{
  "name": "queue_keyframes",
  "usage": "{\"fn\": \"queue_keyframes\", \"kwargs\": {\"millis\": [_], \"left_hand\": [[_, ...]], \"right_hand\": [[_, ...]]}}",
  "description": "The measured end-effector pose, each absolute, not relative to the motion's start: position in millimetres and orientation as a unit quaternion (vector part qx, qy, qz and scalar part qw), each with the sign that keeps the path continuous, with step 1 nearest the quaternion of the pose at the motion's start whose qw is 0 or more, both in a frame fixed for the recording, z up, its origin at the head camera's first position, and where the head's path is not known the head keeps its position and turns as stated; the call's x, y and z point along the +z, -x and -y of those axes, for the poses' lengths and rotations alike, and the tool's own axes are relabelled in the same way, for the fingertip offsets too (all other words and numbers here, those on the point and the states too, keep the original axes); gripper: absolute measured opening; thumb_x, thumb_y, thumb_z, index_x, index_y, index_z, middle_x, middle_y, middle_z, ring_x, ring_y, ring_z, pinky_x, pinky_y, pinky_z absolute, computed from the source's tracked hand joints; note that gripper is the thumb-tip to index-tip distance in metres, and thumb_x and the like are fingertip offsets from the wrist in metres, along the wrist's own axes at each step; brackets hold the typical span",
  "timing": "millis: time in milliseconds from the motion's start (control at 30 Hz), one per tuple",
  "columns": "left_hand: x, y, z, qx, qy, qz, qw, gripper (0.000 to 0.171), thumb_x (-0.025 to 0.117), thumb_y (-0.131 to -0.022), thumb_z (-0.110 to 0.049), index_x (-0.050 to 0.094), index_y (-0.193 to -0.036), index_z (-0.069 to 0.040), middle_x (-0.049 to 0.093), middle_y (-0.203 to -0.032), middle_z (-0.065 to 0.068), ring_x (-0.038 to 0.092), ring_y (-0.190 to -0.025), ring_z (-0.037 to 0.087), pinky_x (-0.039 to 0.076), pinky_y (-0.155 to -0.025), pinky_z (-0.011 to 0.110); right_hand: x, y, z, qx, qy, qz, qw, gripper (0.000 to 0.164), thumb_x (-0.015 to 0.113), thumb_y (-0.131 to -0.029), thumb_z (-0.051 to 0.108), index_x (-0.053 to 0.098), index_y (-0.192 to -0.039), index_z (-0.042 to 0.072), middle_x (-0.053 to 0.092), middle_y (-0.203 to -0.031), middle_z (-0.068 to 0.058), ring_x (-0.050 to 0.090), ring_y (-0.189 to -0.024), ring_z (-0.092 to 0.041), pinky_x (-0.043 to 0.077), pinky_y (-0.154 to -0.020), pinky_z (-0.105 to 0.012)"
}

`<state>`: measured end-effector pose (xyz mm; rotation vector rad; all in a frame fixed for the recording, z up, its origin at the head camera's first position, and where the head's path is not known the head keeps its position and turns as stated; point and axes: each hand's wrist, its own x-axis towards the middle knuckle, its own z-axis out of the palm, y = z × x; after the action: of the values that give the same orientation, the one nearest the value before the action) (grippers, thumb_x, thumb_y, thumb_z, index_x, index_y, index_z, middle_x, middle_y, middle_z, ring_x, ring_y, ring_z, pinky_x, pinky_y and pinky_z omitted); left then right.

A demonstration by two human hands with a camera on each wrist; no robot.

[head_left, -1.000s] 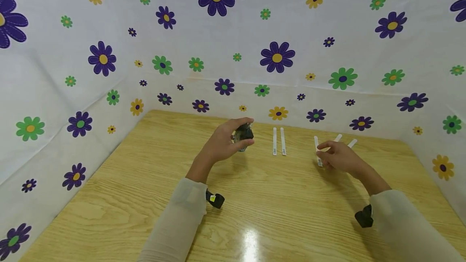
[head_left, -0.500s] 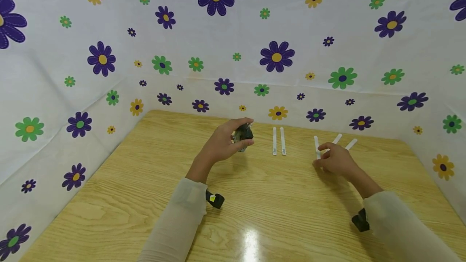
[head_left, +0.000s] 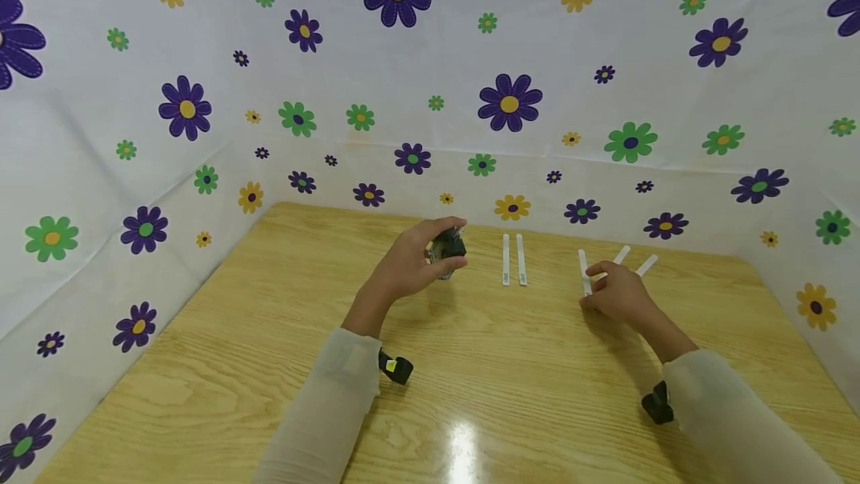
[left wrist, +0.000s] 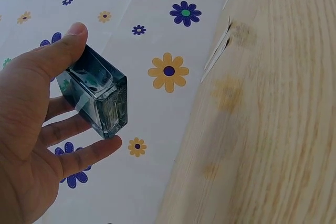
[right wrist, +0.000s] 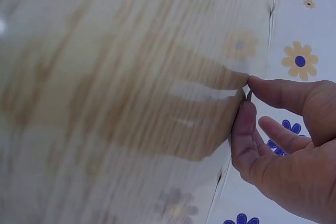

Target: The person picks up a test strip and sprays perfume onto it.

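Note:
My left hand [head_left: 411, 264] grips a small rectangular glass perfume bottle [head_left: 449, 243] by its sides, held up over the table. In the left wrist view the bottle's [left wrist: 97, 93] bluish clear glass is tilted, with the thumb on one side and fingers on the other. At the right, my right hand [head_left: 621, 296] pinches the lower end of a white paper test strip [head_left: 583, 266] between thumb and index finger, low at the tabletop. The fingers hide that end. Two more strips [head_left: 623, 254] slant out from behind this hand, their lower parts covered.
Two white strips [head_left: 506, 260] lie side by side between the hands, printed ends toward me. The wood-grain table [head_left: 510, 379] ends at a white flower-print cloth [head_left: 309, 81] standing at the back and sides. Black cameras [head_left: 396, 370] sit on both wrists.
The right hand has shifted slightly left and down along the strip; its fingers now cover the strip's printed end, which showed earlier. The left hand and perfume bottle have stayed in place.

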<state>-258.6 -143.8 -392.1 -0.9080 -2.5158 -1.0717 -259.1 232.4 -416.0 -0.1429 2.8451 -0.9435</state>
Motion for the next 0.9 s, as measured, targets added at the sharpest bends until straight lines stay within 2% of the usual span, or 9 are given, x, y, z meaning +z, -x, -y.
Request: {"fn": "queue_keyframes", "kwargs": {"millis": [100, 300, 667, 900], "left_hand": [[-392.9, 258.8, 144.1, -0.371, 0.310, 0.866, 0.129, 0.061, 0.074, -0.096, -0.039, 0.051, -0.150, -0.024, 0.060, -0.140, 0.006, 0.060, -0.112, 0.019, 0.054, -0.076, 0.036], [-393.1, 259.9, 144.5, -0.371, 0.309, 0.866, 0.130, 0.061, 0.074, -0.096, -0.039, 0.051, -0.151, -0.024, 0.059, -0.142, 0.005, 0.060, -0.113, 0.019, 0.054, -0.075, 0.037], [-390.5, 259.1, 143.2, -0.370, 0.308, 0.867, 0.129, 0.061, 0.073, -0.096, -0.039, 0.050, -0.151, -0.023, 0.059, -0.141, 0.006, 0.059, -0.113, 0.020, 0.054, -0.075, 0.036], [-391.0, 259.4, 143.0, -0.367, 0.309, 0.867, 0.133, 0.061, 0.073, -0.096, -0.038, 0.051, -0.151, -0.023, 0.060, -0.140, 0.006, 0.060, -0.113, 0.020, 0.054, -0.075, 0.036]], "right_hand": [[-415.9, 259.3, -232.6, -0.325, 0.041, -0.942, 0.075, 0.058, 0.081, -0.085, 0.009, 0.052, -0.132, -0.012, 0.062, -0.113, -0.031, 0.062, -0.095, -0.037, 0.054, -0.078, -0.043], [-416.8, 261.0, -232.1, -0.348, 0.034, -0.934, 0.080, 0.058, 0.079, -0.086, 0.004, 0.052, -0.134, -0.011, 0.061, -0.110, -0.027, 0.060, -0.093, -0.033, 0.052, -0.074, -0.036], [-416.6, 262.0, -230.5, -0.358, 0.035, -0.930, 0.075, 0.044, 0.059, -0.098, 0.005, 0.050, -0.136, -0.013, 0.060, -0.120, -0.037, 0.068, -0.089, -0.031, 0.055, -0.067, -0.032], [-413.9, 262.9, -225.5, -0.370, 0.047, -0.925, 0.073, 0.045, 0.059, -0.098, 0.006, 0.050, -0.139, -0.011, 0.062, -0.117, -0.033, 0.067, -0.086, -0.028, 0.054, -0.068, -0.034]]}}
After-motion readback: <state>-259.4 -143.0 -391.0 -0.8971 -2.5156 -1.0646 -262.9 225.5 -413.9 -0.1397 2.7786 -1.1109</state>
